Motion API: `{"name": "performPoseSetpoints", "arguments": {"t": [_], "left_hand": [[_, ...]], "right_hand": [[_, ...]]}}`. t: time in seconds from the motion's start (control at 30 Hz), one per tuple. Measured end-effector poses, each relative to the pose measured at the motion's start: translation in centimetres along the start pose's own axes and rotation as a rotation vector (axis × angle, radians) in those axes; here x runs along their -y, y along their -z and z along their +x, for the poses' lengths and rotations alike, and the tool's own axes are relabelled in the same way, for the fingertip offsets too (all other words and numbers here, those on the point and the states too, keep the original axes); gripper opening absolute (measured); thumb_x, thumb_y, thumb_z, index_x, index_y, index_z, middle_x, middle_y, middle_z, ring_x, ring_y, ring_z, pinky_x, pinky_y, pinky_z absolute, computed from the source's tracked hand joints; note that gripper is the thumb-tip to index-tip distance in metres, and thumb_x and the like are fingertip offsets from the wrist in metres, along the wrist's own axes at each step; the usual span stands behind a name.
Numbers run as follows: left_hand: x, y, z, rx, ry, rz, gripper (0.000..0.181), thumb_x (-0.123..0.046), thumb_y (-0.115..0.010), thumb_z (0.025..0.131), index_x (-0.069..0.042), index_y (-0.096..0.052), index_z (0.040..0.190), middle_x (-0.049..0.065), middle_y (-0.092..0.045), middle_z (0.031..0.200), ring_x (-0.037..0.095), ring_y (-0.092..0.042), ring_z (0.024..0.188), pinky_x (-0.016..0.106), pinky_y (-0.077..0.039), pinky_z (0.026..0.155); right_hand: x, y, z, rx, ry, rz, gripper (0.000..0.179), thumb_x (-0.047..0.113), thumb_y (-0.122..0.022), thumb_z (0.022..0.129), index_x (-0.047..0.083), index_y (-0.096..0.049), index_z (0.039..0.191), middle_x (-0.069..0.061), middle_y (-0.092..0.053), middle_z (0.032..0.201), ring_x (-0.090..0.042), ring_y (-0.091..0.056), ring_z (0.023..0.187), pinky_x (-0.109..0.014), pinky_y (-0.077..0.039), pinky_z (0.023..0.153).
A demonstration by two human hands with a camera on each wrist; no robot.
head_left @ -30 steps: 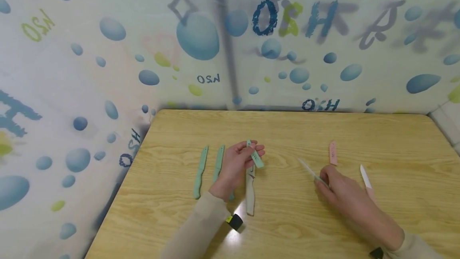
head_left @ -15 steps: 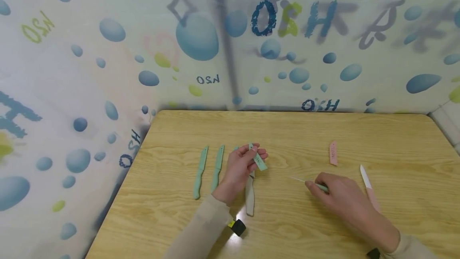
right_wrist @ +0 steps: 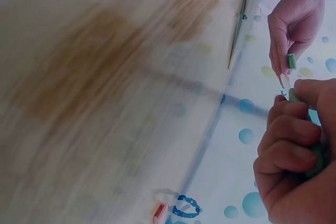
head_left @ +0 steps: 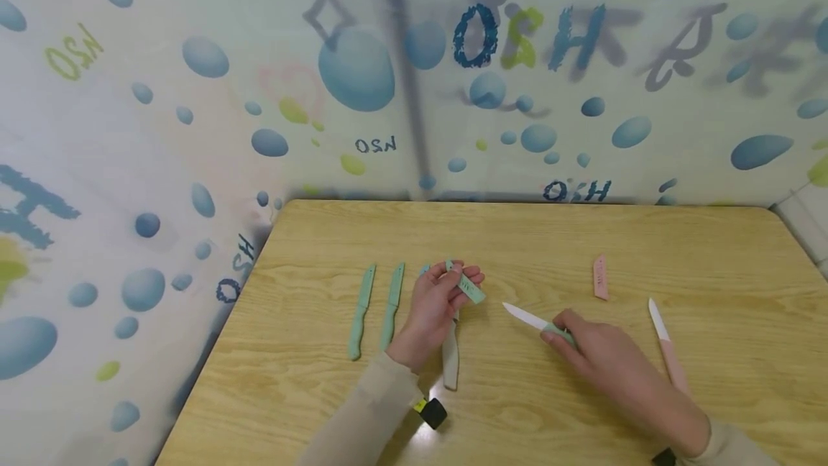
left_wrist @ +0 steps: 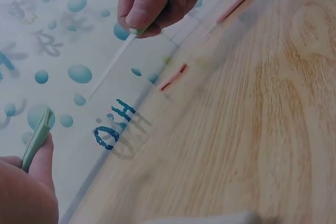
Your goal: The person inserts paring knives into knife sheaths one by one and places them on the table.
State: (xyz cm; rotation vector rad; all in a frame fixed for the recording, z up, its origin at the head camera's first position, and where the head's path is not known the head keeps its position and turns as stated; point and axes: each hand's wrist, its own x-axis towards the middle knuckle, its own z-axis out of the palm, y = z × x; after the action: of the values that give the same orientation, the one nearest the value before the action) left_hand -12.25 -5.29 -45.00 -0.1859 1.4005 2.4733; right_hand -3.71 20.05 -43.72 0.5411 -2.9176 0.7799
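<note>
My left hand point(head_left: 427, 315) pinches a small green knife sheath point(head_left: 471, 289) between thumb and fingers, the sheath slanting down to the right. Facing it, my right hand point(head_left: 608, 359) grips a paring knife point(head_left: 527, 317) by its green handle. Its white blade is bare, with the tip pointing left towards the sheath and a short gap between them. In the left wrist view the sheath point(left_wrist: 37, 141) is seen edge-on, and the blade point(left_wrist: 111, 69) slants down towards it. The right wrist view shows fingers point(right_wrist: 287, 135) curled round the green handle.
Left of my left hand lie two sheathed green knives point(head_left: 361, 311). A pale-handled knife point(head_left: 450, 358) lies partly under that hand, and a bluish tip point(head_left: 425, 269) shows behind it. On the right are a pink sheath point(head_left: 600, 277) and a bare pink-handled knife point(head_left: 660, 319).
My right hand has moved left with the paring knife, bringing its tip nearer the sheath; the blade has turned to show its flat side. My left hand has shifted slightly right and down.
</note>
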Motion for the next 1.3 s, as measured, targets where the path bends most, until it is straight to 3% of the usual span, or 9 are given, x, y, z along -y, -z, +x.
{"name": "performPoseSetpoints", "arguments": {"t": [0.17,0.53,0.93,1.3], "left_hand": [[0.2,-0.2,-0.2,-0.023,0.005,-0.016,0.029,-0.009,-0.049,0.110,0.012,-0.045,0.130,0.016,-0.073,0.110,0.024,-0.073,0.104,0.035,-0.060,0.092],[0.4,-0.6,-0.5,-0.042,0.020,-0.007,0.033,-0.009,-0.043,0.112,0.012,-0.041,0.138,0.017,-0.069,0.114,0.026,-0.072,0.108,0.036,-0.059,0.095],[0.6,-0.6,-0.7,-0.060,0.019,-0.002,0.028,-0.008,-0.040,0.112,0.009,-0.044,0.134,0.019,-0.069,0.118,0.026,-0.072,0.107,0.037,-0.059,0.095],[1.0,-0.9,-0.9,-0.028,0.016,-0.007,0.016,-0.009,-0.042,0.112,0.001,-0.049,0.123,0.018,-0.070,0.117,0.027,-0.071,0.109,0.035,-0.060,0.094]], "right_hand": [[0.5,-0.2,0.1,0.023,-0.025,-0.030,0.023,0.031,-0.068,0.102,0.022,-0.056,0.085,0.013,-0.032,0.061,-0.002,-0.034,0.054,-0.021,-0.033,0.050],[1.2,-1.2,0.6,-0.045,0.054,-0.023,0.019,0.023,-0.073,0.099,0.020,-0.059,0.087,0.015,-0.036,0.061,0.000,-0.033,0.053,-0.020,-0.032,0.047],[1.7,-1.2,1.0,0.058,-0.031,0.006,0.019,0.026,-0.068,0.103,0.018,-0.058,0.088,0.012,-0.038,0.061,-0.002,-0.034,0.052,-0.021,-0.032,0.046],[1.9,-1.3,0.7,0.036,-0.025,0.027,0.017,0.024,-0.069,0.102,0.016,-0.060,0.091,0.013,-0.037,0.062,0.000,-0.032,0.051,-0.020,-0.031,0.044]]}}
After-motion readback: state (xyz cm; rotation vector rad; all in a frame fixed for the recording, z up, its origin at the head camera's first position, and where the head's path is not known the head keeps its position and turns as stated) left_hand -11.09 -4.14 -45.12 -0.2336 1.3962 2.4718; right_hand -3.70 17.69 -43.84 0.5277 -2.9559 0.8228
